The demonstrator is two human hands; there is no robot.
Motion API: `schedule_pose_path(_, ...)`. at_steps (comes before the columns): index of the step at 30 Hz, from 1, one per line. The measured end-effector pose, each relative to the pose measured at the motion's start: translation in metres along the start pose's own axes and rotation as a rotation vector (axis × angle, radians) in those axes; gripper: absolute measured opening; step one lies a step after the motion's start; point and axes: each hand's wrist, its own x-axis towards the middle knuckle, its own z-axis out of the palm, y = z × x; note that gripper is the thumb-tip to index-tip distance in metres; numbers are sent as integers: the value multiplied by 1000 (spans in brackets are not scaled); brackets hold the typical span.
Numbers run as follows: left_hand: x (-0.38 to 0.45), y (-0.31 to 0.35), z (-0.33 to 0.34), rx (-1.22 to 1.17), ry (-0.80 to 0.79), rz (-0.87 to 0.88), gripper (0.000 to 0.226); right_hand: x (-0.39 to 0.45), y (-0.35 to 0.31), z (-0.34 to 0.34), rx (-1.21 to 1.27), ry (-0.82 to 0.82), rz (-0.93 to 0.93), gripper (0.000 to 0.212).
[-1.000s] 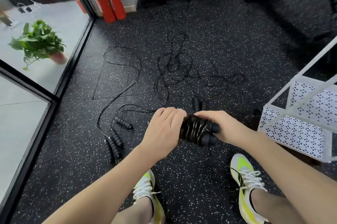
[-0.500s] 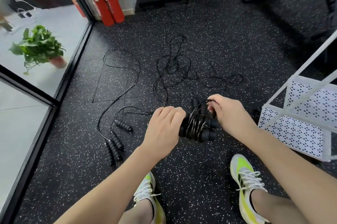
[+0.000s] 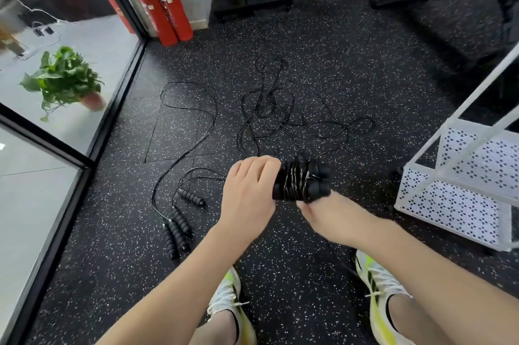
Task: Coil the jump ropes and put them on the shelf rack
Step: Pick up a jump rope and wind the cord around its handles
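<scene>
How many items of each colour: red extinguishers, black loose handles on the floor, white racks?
Red extinguishers: 2, plus a red shape behind the glass, unclear
Black loose handles: 4
White rack: 1
Total: 7

Speckled black rubber floor [image 3: 323, 44], glass partition [image 3: 50, 131], red extinguishers [image 3: 161, 4]

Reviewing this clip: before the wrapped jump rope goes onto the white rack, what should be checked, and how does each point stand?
1. Left hand grips the wrapped jump rope: ok.
2. Cord wound snugly round the handles: ok.
3. Loose cord end tucked in: cannot tell; right hand is blurred beneath the bundle.
4. White shelf rack within view to the right: ok.
5. Other ropes coiled: not ok; tangled cords and spare handles lie on the floor.
</scene>
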Motion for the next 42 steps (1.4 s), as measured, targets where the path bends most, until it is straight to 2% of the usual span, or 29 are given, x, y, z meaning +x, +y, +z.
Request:
schedule_pose_path(2,3,-4,1,45,-36,-59,58,-4,-15,7,-91,-98,-106,26)
schedule_pose_path(5,7,-9,3,85,-71,-163,52,-9,-28,15,-219,-135,-230,38)
schedule_pose_path(9,5,-10,8,133,-95,-159,46,-12,-42,11,-166,-110,-216,17)
schedule_pose_path(13,5,-9,10,154,-125,-186,41,-11,-45,-3,-192,-74,-188,21)
schedule_pose_path(16,4,-12,11,133,-166,-91,44,-14,-43,-20,-131,2,-166,25)
schedule_pose_path(19,2,-15,13,94,-248,77,49,-15,-38,-40,-277,152,-219,29)
schedule_pose_path(21,0,-14,15,70,-279,160,49,-12,-32,-52,-281,235,-202,30)
schedule_pose_path(24,-3,-10,17,15,-279,233,47,-3,-17,-61,-136,306,-137,35)
schedule_pose_path(27,-4,-9,16,-47,-264,280,44,8,4,-59,149,214,-163,22)
schedule_pose_path(29,-5,-11,16,-100,-249,314,52,11,11,-58,390,177,-156,11)
schedule_pose_path(32,-9,-10,15,-218,-238,293,66,14,18,-58,673,107,-115,11)
schedule_pose_path(36,-8,-2,10,-293,-165,263,64,21,30,-53,869,48,-126,7)
schedule_pose_path(42,0,-5,-2,-272,-76,238,62,27,35,-37,1219,-2,-73,24)
